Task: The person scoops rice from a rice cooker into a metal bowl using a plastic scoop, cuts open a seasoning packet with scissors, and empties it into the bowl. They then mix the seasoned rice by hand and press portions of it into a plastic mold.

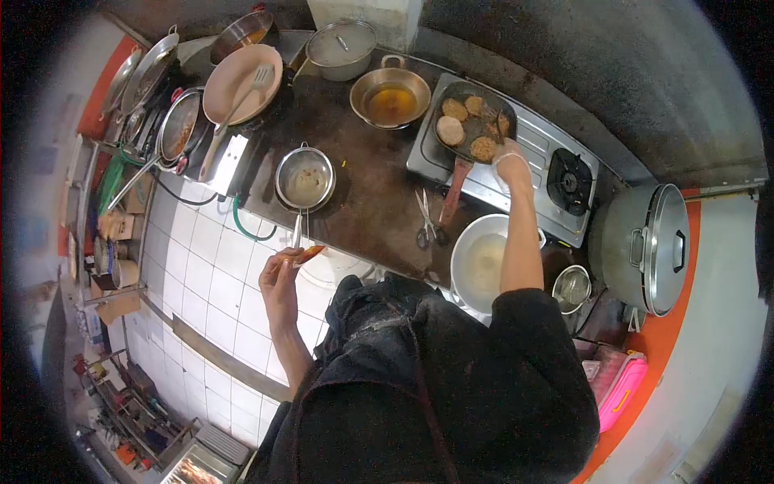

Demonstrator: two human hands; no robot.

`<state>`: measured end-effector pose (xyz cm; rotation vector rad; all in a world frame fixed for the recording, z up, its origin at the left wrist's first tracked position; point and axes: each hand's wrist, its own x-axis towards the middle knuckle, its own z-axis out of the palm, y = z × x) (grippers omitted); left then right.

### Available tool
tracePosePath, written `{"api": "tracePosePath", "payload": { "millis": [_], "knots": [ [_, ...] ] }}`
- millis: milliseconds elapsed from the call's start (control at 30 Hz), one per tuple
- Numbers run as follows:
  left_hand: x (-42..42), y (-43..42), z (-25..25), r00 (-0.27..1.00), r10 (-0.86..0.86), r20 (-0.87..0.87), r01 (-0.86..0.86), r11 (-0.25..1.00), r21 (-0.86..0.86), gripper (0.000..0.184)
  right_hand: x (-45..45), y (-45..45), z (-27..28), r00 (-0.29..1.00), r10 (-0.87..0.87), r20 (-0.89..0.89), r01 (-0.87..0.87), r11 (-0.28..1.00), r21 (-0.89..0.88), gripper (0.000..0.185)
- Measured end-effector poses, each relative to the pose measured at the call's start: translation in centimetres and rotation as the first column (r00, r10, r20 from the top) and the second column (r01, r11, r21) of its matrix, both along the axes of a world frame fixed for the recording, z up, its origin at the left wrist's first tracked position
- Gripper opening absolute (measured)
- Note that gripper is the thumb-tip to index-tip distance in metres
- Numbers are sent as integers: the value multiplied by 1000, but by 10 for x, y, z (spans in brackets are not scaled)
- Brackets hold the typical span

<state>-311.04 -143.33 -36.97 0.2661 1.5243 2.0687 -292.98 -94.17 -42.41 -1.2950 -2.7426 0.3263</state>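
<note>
My left hand (280, 278) is closed on a thin, shiny orange-brown piece (309, 255), held over the counter's front edge beside a strainer's handle. What that piece is cannot be made out. My right hand (511, 165), in a clear plastic glove, reaches to the right rim of a black frying pan (463, 148) on the stove. Its fingers are drawn together near a browned patty (483, 148); whatever lies between them is hidden. A paler round patty (450, 131) and several brown pieces also lie in the pan, whose wooden handle (455, 189) points toward me.
Scissors (426, 222) lie near a white pot (459, 274) of cloudy liquid. A strainer (305, 153) and an oil pan (391, 77) stand left of the stove (532, 137). The large lidded pot (621, 242) is at right, the pink pan (254, 60) at upper left.
</note>
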Motion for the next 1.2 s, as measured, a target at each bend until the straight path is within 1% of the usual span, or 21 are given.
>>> {"api": "tracePosePath", "payload": {
  "millis": [67, 133, 167, 300, 367, 400, 433, 467, 500, 567, 667, 700, 733, 767, 867, 900, 933, 1067, 1133, 1167, 1200],
  "knots": [
    [1, -2, -1, 998, 51, 23, -50, 998, -49, 10, 10, -7, 4, 997, -74, -33, 75, 997, 30, 26],
    [3, -5, -8, 998, 54, -30, -55, 998, -34, 17, 13, -9, 8, 986, -149, -70, 144, 987, -73, 29],
    [4, -7, -10, 996, 48, -78, -51, 998, -30, 24, 16, -12, 8, 976, -188, -112, 160, 962, -222, 30],
    [6, -3, 2, 994, 61, -92, -69, 994, -86, 24, 16, -23, 0, 990, -121, -69, 107, 979, -172, 28],
    [6, 0, 4, 993, 65, -103, -72, 995, -74, 23, 11, -15, -12, 984, -177, -7, 155, 880, -449, 23],
    [6, -1, 3, 993, 62, -101, -70, 995, -75, 23, 13, -12, -24, 984, -179, -5, 157, 879, -450, 23],
    [5, -1, 0, 994, 52, -94, -59, 996, -70, 23, 18, -8, -38, 863, -414, -288, 31, 613, -790, 19],
    [3, 0, -1, 995, 43, -89, -48, 997, -63, 24, 20, -4, -52, 609, -689, -392, -258, 295, -920, 19],
    [2, 1, 0, 995, 41, -91, -47, 997, -62, 24, 20, -6, -57, 607, -689, -395, -260, 297, -919, 19],
    [2, 1, 3, 1000, 10, -19, -10, 1000, 19, 12, 24, -11, -66, 486, -828, -280, -481, 13, -876, 19],
    [2, 2, 3, 1000, 5, 3, -5, 1000, 23, 13, 32, -19, -41, 548, -791, -271, -402, 35, -915, 15],
    [1, 2, 2, 1000, 8, 2, -8, 1000, 23, 13, 33, -22, -42, 493, -838, -233, -294, 91, -952, 17],
    [1, 2, 1, 1000, 11, -4, -11, 1000, 20, 12, 33, -11, -65, 494, -838, -232, -294, 90, -952, 17],
    [1, 1, 1, 1000, 11, -7, -11, 1000, 14, 12, 37, 8, -111, 664, -593, -455, -178, 466, -867, 18],
    [4, 5, 9, 1000, 14, -20, -15, 999, -38, 11, 27, -8, -75, 695, -336, -635, -241, 724, -646, 24],
    [4, 5, 7, 1000, 11, -20, -12, 999, -37, 11, 23, -13, -50, 611, -617, -496, -251, 443, -861, 24],
    [3, 4, 3, 1000, 5, -14, -6, 998, -61, 10, 23, -16, -40, 522, -814, -254, -301, 103, -948, 25],
    [3, 4, -1, 1000, -5, 7, 4, 1000, 3, 10, 36, -24, -31, 547, -806, -227, -375, 6, -927, 24],
    [5, 2, 0, 1000, 28, 3, -28, 999, -21, 11, 34, -42, -2, 457, -853, -254, -187, 187, -964, 19],
    [7, 1, 2, 999, 51, 1, -51, 998, -46, 11, 32, -44, 1, 477, -822, -311, -116, 292, -949, 9],
    [9, 2, 6, 998, 55, 4, -55, 997, -49, 11, 29, -45, 6, 481, -821, -308, -115, 289, -950, 9]
  ]
}}
